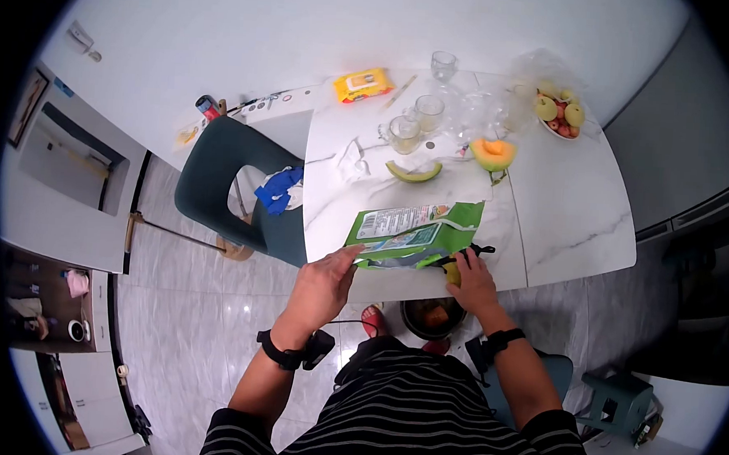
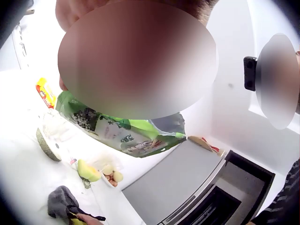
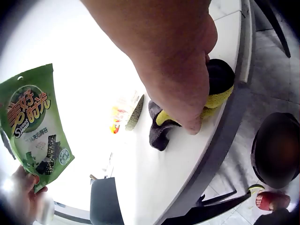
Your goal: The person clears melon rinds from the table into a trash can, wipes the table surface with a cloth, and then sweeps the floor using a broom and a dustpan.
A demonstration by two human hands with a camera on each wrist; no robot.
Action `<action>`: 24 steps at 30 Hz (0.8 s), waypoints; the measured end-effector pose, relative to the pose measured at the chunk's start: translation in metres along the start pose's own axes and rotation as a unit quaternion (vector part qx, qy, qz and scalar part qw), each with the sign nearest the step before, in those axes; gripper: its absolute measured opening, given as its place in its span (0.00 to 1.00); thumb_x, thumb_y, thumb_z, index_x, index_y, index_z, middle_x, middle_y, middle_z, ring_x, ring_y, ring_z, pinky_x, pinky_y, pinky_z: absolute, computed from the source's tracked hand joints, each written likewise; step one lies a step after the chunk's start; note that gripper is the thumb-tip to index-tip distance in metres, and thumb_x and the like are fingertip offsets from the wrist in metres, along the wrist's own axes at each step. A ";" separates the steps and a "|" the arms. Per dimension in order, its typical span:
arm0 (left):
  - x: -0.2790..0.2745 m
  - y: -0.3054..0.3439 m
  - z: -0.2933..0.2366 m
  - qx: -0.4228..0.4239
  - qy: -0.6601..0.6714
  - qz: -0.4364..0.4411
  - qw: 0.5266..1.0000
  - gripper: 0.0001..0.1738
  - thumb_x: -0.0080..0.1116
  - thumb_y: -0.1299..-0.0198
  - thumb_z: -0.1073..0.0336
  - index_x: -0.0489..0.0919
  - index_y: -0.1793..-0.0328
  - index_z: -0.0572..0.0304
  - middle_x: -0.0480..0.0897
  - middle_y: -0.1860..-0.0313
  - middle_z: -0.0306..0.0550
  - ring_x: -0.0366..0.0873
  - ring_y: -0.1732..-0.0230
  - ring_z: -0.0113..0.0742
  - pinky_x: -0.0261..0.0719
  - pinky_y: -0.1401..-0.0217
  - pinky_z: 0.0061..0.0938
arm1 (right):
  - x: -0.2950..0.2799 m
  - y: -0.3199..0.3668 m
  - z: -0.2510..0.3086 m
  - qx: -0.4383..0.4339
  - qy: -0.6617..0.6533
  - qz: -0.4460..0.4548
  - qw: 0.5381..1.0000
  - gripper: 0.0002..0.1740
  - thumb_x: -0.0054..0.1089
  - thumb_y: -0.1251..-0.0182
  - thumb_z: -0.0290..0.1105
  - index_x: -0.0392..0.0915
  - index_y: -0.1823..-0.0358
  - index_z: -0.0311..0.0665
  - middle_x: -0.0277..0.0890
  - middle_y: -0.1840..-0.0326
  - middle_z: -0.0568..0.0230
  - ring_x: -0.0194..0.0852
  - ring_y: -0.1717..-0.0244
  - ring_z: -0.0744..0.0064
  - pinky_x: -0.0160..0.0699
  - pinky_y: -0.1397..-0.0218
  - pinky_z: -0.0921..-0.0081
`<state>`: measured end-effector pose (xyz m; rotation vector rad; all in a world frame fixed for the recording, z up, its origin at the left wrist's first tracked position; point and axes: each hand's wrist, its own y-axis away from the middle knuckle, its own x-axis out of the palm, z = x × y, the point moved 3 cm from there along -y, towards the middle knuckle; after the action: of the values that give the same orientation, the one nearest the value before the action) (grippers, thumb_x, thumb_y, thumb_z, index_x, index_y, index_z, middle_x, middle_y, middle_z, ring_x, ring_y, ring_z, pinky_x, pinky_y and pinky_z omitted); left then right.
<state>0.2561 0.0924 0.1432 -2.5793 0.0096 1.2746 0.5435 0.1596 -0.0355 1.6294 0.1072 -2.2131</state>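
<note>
My left hand (image 1: 324,287) grips an opened green snack bag (image 1: 397,225) by its edge. In the right wrist view the bag (image 3: 37,126) hangs raised above the table, its printed front showing. Near the table's front edge, my right hand (image 1: 475,287) holds a yellow and dark grey cloth (image 3: 218,100) against the tabletop. Part of the cloth is hidden under the palm. Beyond the bag lie a curved melon rind (image 1: 413,173) and a cut orange-fleshed melon (image 1: 492,154).
Glass mugs (image 1: 405,136), a yellow wipes pack (image 1: 364,85), crumpled clear plastic (image 1: 478,114) and a fruit bowl (image 1: 566,133) stand at the back of the table. A dark bin (image 1: 409,322) sits below the front edge. A chair (image 1: 214,178) is on the left.
</note>
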 end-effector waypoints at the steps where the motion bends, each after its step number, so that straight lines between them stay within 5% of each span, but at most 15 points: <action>1: -0.002 0.001 -0.001 -0.012 0.000 0.007 1.000 0.16 0.55 0.42 0.75 0.75 0.46 0.63 0.82 0.60 0.58 0.81 0.61 0.56 0.81 0.58 0.41 | 0.001 0.001 0.000 -0.001 0.003 0.000 1.000 0.44 0.69 0.49 0.43 0.58 0.30 0.44 0.52 0.26 0.47 0.56 0.30 0.43 0.66 0.33 0.54; 15: -0.003 0.004 -0.002 -0.042 -0.003 0.009 0.999 0.15 0.55 0.41 0.74 0.75 0.46 0.63 0.82 0.60 0.60 0.80 0.61 0.58 0.80 0.59 0.42 | 0.011 -0.003 -0.009 0.000 -0.013 -0.007 1.000 0.46 0.70 0.50 0.43 0.56 0.29 0.48 0.50 0.25 0.53 0.54 0.30 0.41 0.65 0.33 0.50; 24: 0.003 0.039 -0.002 -0.079 0.066 0.184 0.977 0.15 0.56 0.40 0.71 0.77 0.46 0.59 0.80 0.70 0.60 0.79 0.68 0.58 0.76 0.65 0.39 | 0.005 -0.012 -0.033 0.032 0.008 0.006 0.999 0.42 0.67 0.45 0.44 0.57 0.29 0.50 0.51 0.24 0.58 0.54 0.29 0.46 0.64 0.36 0.45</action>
<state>0.2552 0.0550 0.1329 -2.8926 0.4493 1.2580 0.5679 0.1793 -0.0531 1.6763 0.0319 -2.2175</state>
